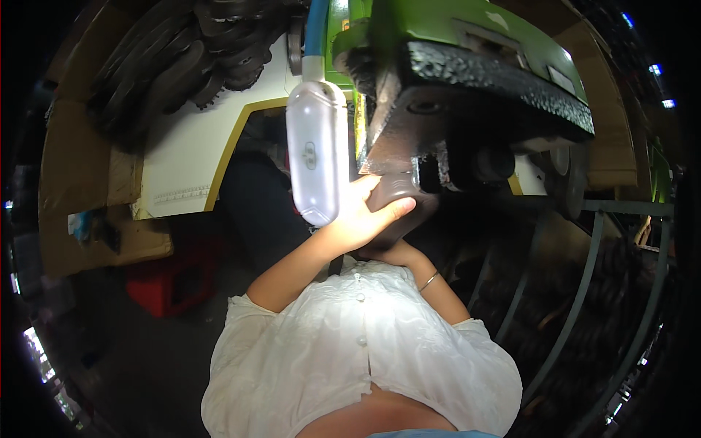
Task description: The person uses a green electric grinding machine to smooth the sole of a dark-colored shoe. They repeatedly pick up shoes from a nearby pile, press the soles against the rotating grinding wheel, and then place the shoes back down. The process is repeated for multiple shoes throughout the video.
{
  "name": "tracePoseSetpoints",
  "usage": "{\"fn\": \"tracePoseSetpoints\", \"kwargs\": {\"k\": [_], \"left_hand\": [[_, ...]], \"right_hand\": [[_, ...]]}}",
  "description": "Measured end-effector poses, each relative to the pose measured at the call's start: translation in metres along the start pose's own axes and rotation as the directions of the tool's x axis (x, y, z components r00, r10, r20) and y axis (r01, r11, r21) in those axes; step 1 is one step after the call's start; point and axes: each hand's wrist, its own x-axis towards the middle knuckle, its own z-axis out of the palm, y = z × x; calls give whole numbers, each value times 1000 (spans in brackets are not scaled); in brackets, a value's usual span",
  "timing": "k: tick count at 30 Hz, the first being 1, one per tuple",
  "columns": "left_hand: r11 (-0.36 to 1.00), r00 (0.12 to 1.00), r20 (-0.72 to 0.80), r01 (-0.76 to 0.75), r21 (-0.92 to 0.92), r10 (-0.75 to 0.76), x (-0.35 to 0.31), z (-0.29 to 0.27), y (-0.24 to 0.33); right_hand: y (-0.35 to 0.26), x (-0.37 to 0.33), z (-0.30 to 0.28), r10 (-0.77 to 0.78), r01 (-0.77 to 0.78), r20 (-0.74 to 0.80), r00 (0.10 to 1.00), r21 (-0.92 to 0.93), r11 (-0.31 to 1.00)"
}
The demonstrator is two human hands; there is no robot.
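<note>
My left hand is closed on a smooth, dark brown moulded piece, with the thumb stretched over its top. This piece has a rounded, curved shape, and its far end reaches under the black head of a green machine. Lower down, close to my body, my right hand is at the piece's near, dark end. Its fingers are largely hidden behind the piece and my left hand. Just left of the piece hangs a long white lamp, overlapping part of my left hand.
Dark, curved, sole-like pieces lie heaped on a white, yellow-edged table at the far left. Cardboard stands beside it. A red stool is below left. At right stands a metal rack with dark things inside.
</note>
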Motion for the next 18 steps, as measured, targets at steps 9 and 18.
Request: {"fn": "tracePoseSetpoints", "kwargs": {"k": [9, 18], "left_hand": [[933, 986, -77, -164, -320, 147, -18, -10, 13], [903, 997, -67, -70, -425, 46, -31, -16, -28]], "right_hand": [[2, -28, -11, -125, 99, -78, 989, -275, 956], [-69, -130, -113, -149, 57, -348, 926, -263, 963]]}}
